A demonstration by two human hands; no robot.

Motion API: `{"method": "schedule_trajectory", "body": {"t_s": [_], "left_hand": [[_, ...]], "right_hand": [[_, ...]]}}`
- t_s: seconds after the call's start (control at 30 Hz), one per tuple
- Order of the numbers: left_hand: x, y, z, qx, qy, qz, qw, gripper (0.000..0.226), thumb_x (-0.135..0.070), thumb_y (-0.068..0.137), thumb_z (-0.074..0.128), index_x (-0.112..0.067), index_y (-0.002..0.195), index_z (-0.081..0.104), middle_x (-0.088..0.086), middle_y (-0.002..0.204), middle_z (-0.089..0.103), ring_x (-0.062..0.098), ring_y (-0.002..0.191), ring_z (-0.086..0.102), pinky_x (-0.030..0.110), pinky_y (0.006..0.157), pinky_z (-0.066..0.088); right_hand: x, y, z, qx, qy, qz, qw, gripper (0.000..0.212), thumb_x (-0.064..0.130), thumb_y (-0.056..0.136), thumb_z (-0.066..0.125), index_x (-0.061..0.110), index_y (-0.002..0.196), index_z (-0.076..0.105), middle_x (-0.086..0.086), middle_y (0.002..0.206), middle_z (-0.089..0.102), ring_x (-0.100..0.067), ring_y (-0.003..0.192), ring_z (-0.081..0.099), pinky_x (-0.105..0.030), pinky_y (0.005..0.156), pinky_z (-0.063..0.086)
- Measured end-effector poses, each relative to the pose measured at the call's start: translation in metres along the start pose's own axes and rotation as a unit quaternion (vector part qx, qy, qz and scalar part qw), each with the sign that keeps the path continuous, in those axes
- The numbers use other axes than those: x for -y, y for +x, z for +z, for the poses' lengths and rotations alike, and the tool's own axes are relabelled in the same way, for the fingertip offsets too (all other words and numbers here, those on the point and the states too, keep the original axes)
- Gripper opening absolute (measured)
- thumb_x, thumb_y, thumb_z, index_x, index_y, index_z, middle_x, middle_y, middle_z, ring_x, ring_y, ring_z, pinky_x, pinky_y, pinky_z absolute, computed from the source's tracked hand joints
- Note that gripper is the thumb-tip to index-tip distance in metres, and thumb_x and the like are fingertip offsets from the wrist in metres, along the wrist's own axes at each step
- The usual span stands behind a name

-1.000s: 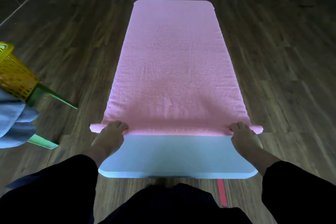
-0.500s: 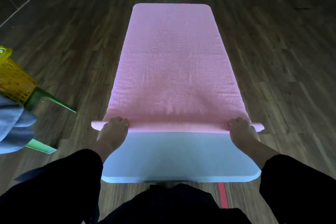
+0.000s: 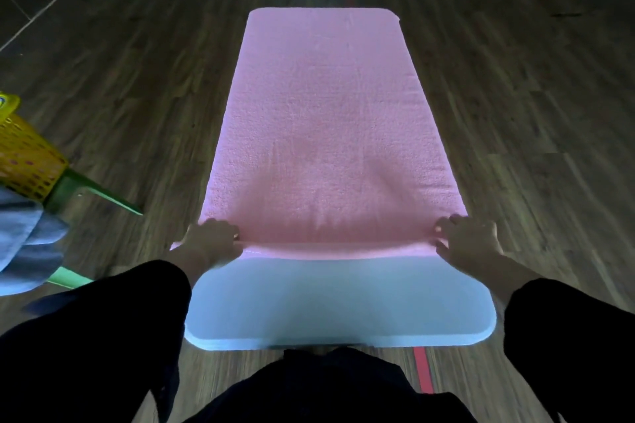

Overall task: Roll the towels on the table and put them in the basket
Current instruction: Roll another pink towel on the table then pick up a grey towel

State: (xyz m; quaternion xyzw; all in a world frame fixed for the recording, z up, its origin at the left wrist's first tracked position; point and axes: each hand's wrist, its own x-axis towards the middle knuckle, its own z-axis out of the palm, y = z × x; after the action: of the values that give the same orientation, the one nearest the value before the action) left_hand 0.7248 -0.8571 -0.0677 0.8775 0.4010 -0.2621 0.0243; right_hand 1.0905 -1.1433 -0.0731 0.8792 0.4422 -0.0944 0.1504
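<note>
The pink towel (image 3: pixel 326 120), laid flat along the bench (image 3: pixel 336 302), is gripped at its rolled near edge by the left hand (image 3: pixel 214 244) and right hand (image 3: pixel 469 242), fingers curled over each end, and a skewed, loose roll is risked if one side is pushed ahead.

Both arms forward, left hand (image 3: pixel 214 244) and right hand (image 3: pixel 469 240) palm-down, fingers curled over rolled edge of pink towel (image 3: pixel 323 130).
</note>
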Motion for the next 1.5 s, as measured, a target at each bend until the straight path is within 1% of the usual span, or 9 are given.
{"method": "schedule_trajectory", "body": {"t_s": [0.17, 0.43, 0.6, 0.77, 0.87, 0.97, 1.13, 1.3, 1.5], "left_hand": [[-0.019, -0.004, 0.017, -0.177, -0.146, 0.023, 0.973, 0.025, -0.018, 0.096, 0.047, -0.015, 0.117, 0.059, 0.008, 0.110, 0.060, 0.029, 0.102, 0.056, 0.043, 0.084, 0.050], [-0.017, -0.010, 0.037, -0.193, -0.132, 0.069, 0.970, 0.037, -0.013, 0.087, 0.064, -0.016, 0.123, 0.060, 0.004, 0.117, 0.062, 0.028, 0.107, 0.059, 0.041, 0.087, 0.051], [-0.022, -0.005, 0.015, -0.122, 0.026, 0.003, 0.992, 0.030, -0.023, 0.095, 0.043, -0.028, 0.124, 0.049, -0.006, 0.116, 0.061, 0.018, 0.106, 0.055, 0.034, 0.084, 0.041], [-0.020, -0.002, -0.005, 0.063, -0.060, 0.022, 0.996, 0.028, -0.037, 0.095, 0.043, -0.028, 0.117, 0.057, -0.002, 0.114, 0.062, 0.020, 0.107, 0.054, 0.034, 0.090, 0.038], [-0.018, -0.002, -0.002, -0.069, -0.014, -0.022, 0.997, 0.027, -0.029, 0.096, 0.042, -0.027, 0.120, 0.055, 0.000, 0.116, 0.060, 0.023, 0.109, 0.054, 0.037, 0.087, 0.040], [-0.020, -0.001, 0.015, -0.188, -0.170, -0.009, 0.967, 0.027, -0.026, 0.097, 0.044, -0.022, 0.118, 0.059, 0.005, 0.115, 0.062, 0.030, 0.106, 0.058, 0.039, 0.086, 0.047], [-0.035, -0.009, 0.032, -0.116, -0.095, 0.027, 0.988, 0.049, -0.038, 0.097, 0.050, -0.022, 0.142, 0.041, -0.001, 0.142, 0.047, 0.022, 0.131, 0.042, 0.039, 0.107, 0.034], [-0.039, -0.008, 0.015, -0.102, -0.020, -0.002, 0.995, 0.035, -0.035, 0.099, 0.040, -0.025, 0.132, 0.047, -0.002, 0.130, 0.054, 0.022, 0.118, 0.049, 0.038, 0.094, 0.042], [-0.027, -0.004, -0.011, 0.071, -0.085, 0.025, 0.994, 0.027, -0.040, 0.093, 0.043, -0.027, 0.108, 0.061, -0.002, 0.119, 0.061, 0.021, 0.106, 0.054, 0.035, 0.091, 0.045]], "right_hand": [[0.017, -0.007, 0.015, -0.060, 0.029, 0.009, 0.998, 0.036, 0.020, 0.088, 0.054, 0.026, 0.123, 0.057, 0.002, 0.115, 0.056, -0.022, 0.102, 0.058, -0.033, 0.074, 0.044], [0.029, -0.002, 0.007, -0.006, -0.039, 0.060, 0.997, 0.036, 0.028, 0.097, 0.043, 0.030, 0.133, 0.044, 0.002, 0.126, 0.046, -0.021, 0.120, 0.043, -0.046, 0.094, 0.041], [0.022, 0.007, -0.010, 0.052, -0.038, 0.023, 0.998, 0.037, 0.036, 0.099, 0.031, 0.032, 0.132, 0.047, 0.003, 0.129, 0.048, -0.020, 0.122, 0.043, -0.054, 0.097, 0.038], [0.006, 0.011, -0.018, 0.175, 0.021, -0.005, 0.984, 0.039, 0.055, 0.096, 0.033, 0.035, 0.117, 0.058, 0.007, 0.123, 0.057, -0.020, 0.118, 0.050, -0.045, 0.104, 0.031], [0.007, 0.011, -0.016, 0.042, 0.015, 0.023, 0.999, 0.035, 0.049, 0.093, 0.043, 0.036, 0.125, 0.049, 0.005, 0.121, 0.055, -0.021, 0.110, 0.056, -0.041, 0.089, 0.047], [0.019, 0.006, -0.012, -0.012, 0.079, 0.043, 0.996, 0.040, 0.024, 0.093, 0.046, 0.031, 0.132, 0.043, 0.001, 0.122, 0.050, -0.022, 0.110, 0.054, -0.030, 0.068, 0.045], [0.030, -0.009, 0.008, 0.008, 0.054, 0.011, 0.998, 0.045, 0.031, 0.092, 0.053, 0.028, 0.135, 0.043, 0.003, 0.128, 0.046, -0.020, 0.119, 0.047, -0.039, 0.092, 0.045], [0.031, -0.007, -0.006, 0.020, -0.010, 0.003, 1.000, 0.037, 0.044, 0.098, 0.039, 0.032, 0.132, 0.048, 0.002, 0.128, 0.049, -0.022, 0.122, 0.045, -0.047, 0.100, 0.037], [0.018, 0.005, -0.025, 0.178, 0.001, -0.012, 0.984, 0.037, 0.053, 0.089, 0.044, 0.034, 0.117, 0.058, 0.002, 0.125, 0.055, -0.025, 0.118, 0.051, -0.049, 0.105, 0.035]]}}
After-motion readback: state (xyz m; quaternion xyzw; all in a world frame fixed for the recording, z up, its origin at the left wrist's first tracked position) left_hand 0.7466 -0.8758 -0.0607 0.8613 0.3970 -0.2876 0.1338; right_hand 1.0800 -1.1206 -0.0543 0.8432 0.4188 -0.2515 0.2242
